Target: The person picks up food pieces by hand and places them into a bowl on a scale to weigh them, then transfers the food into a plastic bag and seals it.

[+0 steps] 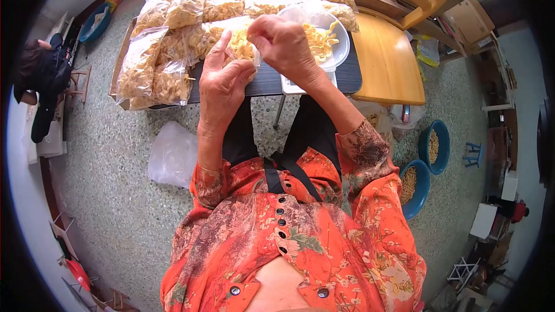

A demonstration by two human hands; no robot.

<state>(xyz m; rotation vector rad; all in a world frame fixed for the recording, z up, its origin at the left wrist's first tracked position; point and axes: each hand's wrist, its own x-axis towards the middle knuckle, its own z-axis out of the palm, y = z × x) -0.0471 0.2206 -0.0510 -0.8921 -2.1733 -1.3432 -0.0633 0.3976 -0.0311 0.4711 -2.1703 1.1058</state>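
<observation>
My left hand [222, 84] grips the near edge of a clear plastic bag [243, 46] of dried yellowish strips, its index finger pointing up along the side. Over the bag's right side is my right hand [284, 46], with its fingers curled into a pinch; whatever they hold is hidden. Just beyond that hand stands a white bowl [343, 55] with more of the dried strips [321, 40]. Under it, a white flat device like a kitchen scale [291, 86] shows at the table edge.
Filled bags [139, 69] crowd the dark table [341, 84]. To the right stands a wooden chair [387, 63]. Blue tubs [442, 144] of pale pieces sit on the floor, near a blue stool [474, 155]. A plastic bag [172, 155] lies at left; another person [43, 81] is beyond.
</observation>
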